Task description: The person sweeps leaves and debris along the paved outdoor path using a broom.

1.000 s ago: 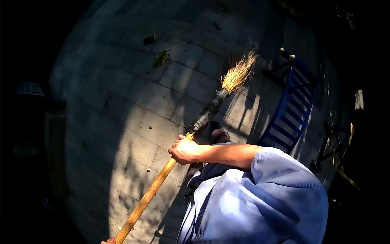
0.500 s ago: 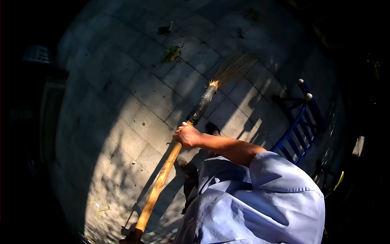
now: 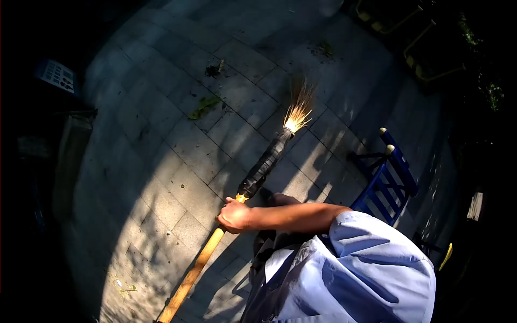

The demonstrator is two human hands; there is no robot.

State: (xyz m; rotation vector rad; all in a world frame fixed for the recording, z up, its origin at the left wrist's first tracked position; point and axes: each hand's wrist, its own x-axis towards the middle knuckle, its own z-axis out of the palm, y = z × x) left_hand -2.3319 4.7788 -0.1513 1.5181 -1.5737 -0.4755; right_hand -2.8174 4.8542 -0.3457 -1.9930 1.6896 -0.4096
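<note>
My right hand [image 3: 235,215] is wrapped round the wooden handle of a broom [image 3: 194,274], just below a black taped binding [image 3: 266,164]. The broom slants from the bottom left up toward the middle, and its thin straw bristles [image 3: 299,110] fan out over the paving, blurred at the tips. Beyond them to the left lie a green leaf [image 3: 204,106] and a dark, crumpled leaf [image 3: 214,69]. The lower end of the handle runs out of the picture, and my left hand is not seen.
Grey paving slabs [image 3: 177,140] carry patches of sun and shadow. At the right stands a blue slatted chair [image 3: 385,185] with pale knobs. Dark furniture with yellow edges [image 3: 417,54] is at the upper right. A box with a printed label [image 3: 58,75] is at the left.
My right hand and the broom handle have shifted down and left in the view. The bristles have swung to point more upward. My left hand, dimly seen at the handle's lower end before, is out of view.
</note>
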